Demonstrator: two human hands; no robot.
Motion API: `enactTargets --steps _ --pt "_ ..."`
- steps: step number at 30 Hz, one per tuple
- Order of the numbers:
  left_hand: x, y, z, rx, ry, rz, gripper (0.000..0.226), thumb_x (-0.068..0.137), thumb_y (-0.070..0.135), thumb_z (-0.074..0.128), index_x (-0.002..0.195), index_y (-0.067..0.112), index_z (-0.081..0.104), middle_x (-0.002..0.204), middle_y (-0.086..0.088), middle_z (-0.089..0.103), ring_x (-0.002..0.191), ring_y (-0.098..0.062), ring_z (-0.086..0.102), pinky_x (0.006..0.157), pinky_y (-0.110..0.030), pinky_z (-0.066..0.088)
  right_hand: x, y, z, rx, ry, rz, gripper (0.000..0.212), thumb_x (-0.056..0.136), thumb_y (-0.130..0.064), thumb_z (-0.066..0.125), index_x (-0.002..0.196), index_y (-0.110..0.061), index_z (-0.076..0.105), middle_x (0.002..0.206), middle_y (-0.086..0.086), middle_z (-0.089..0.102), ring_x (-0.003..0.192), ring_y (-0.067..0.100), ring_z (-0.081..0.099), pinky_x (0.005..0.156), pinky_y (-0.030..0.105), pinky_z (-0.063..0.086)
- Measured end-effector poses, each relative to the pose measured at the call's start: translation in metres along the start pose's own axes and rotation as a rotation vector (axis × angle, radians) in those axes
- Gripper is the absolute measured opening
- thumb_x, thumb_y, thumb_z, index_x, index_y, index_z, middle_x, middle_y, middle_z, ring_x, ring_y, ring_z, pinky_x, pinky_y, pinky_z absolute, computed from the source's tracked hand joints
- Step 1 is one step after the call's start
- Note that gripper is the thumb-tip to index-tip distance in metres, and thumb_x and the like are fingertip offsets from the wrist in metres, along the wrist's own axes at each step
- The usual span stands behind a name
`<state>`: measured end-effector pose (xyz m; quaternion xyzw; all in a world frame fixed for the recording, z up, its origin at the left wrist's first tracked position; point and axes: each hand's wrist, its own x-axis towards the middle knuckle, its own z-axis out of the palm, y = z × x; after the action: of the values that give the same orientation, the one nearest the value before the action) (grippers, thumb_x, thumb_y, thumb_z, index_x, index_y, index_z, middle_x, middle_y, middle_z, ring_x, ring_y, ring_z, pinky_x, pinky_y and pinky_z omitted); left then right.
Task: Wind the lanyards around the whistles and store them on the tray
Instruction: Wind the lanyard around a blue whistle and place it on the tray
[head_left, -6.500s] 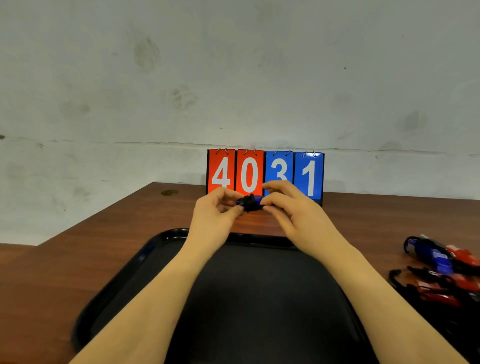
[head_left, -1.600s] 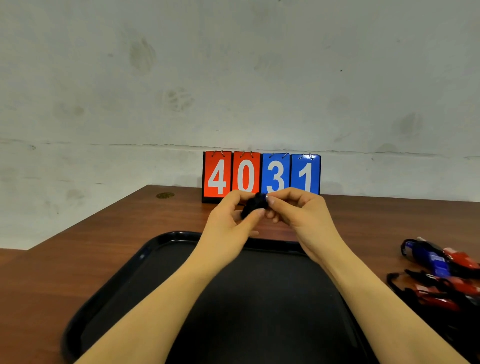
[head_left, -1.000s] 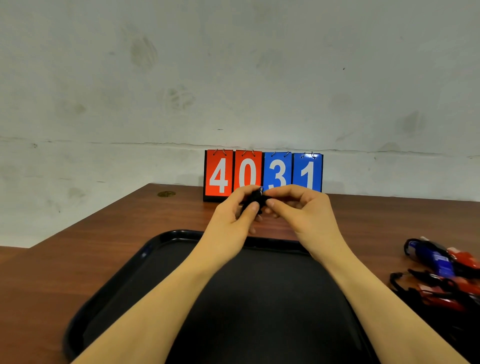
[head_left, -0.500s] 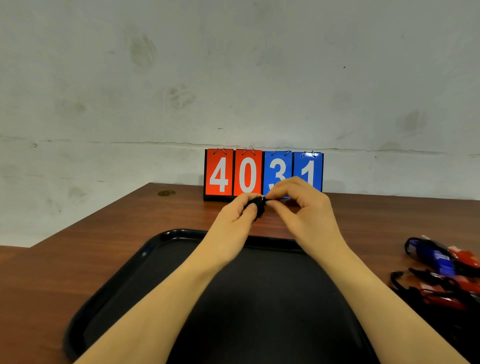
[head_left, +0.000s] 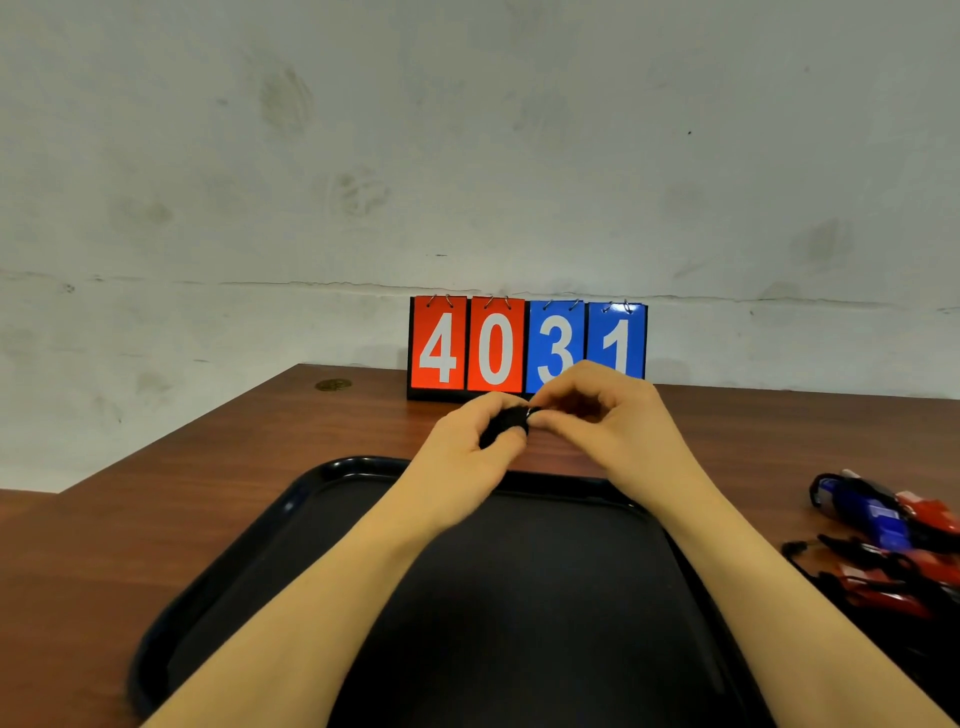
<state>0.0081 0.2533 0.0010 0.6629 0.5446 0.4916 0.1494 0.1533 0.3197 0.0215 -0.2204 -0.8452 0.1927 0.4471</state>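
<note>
Black wound whistle (head_left: 503, 426) pinched by both hands above tray's far rim (head_left: 363, 464).

The worktop (head_left: 156, 519) is reddish-brown with a wood grain. The tray (head_left: 545, 597) is plain black. The score board (head_left: 527, 345) shows white digits, 4 and 0 on red cards and 3 and 1 on blue. The wound bundle (head_left: 504, 426) between the hands is black. The whistles (head_left: 893, 551) at right are blue and red with black lanyards. The wall (head_left: 467, 156) is smudged grey-white.
</note>
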Motion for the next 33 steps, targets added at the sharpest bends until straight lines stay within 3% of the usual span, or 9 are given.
enactTargets --steps 6,14,24,33 --pt "-0.001 -0.001 -0.002 0.191 0.041 0.131 0.023 0.087 0.027 0.061 0.105 0.029 0.049 0.100 0.015 0.053 0.092 0.005 0.051 0.076 0.001 0.038 0.001 0.001 -0.004 0.230 -0.082 0.133 0.007 0.075 -0.014 0.073 0.080 -0.016 0.069 0.078 0.001 0.069 0.078 0.015 0.065 0.077 0.028 0.055" --pt "-0.003 0.001 -0.004 0.121 0.107 0.172 0.021 0.087 0.017 0.060 0.088 0.030 0.044 0.090 0.013 0.055 0.087 0.008 0.051 0.070 -0.005 0.043 0.001 0.001 -0.007 0.406 -0.100 0.162 0.007 0.078 -0.007 0.069 0.082 -0.011 0.072 0.071 0.002 0.070 0.066 0.011 0.064 0.068 0.020 0.051" --pt "-0.002 0.000 -0.004 0.047 0.076 0.117 0.024 0.086 0.014 0.062 0.088 0.030 0.044 0.093 0.014 0.055 0.093 0.010 0.050 0.072 0.000 0.042 0.000 -0.002 -0.011 0.241 -0.154 0.093 0.008 0.079 -0.007 0.069 0.084 -0.013 0.071 0.079 0.000 0.069 0.075 0.010 0.064 0.073 0.023 0.053" --pt "-0.004 0.000 -0.005 0.123 0.008 0.133 0.030 0.082 0.014 0.066 0.088 0.033 0.044 0.091 0.016 0.054 0.088 0.005 0.053 0.070 -0.004 0.044 0.000 -0.003 -0.015 0.101 -0.256 0.118 0.012 0.076 -0.011 0.073 0.076 -0.022 0.067 0.075 -0.006 0.066 0.073 0.003 0.059 0.072 0.014 0.049"
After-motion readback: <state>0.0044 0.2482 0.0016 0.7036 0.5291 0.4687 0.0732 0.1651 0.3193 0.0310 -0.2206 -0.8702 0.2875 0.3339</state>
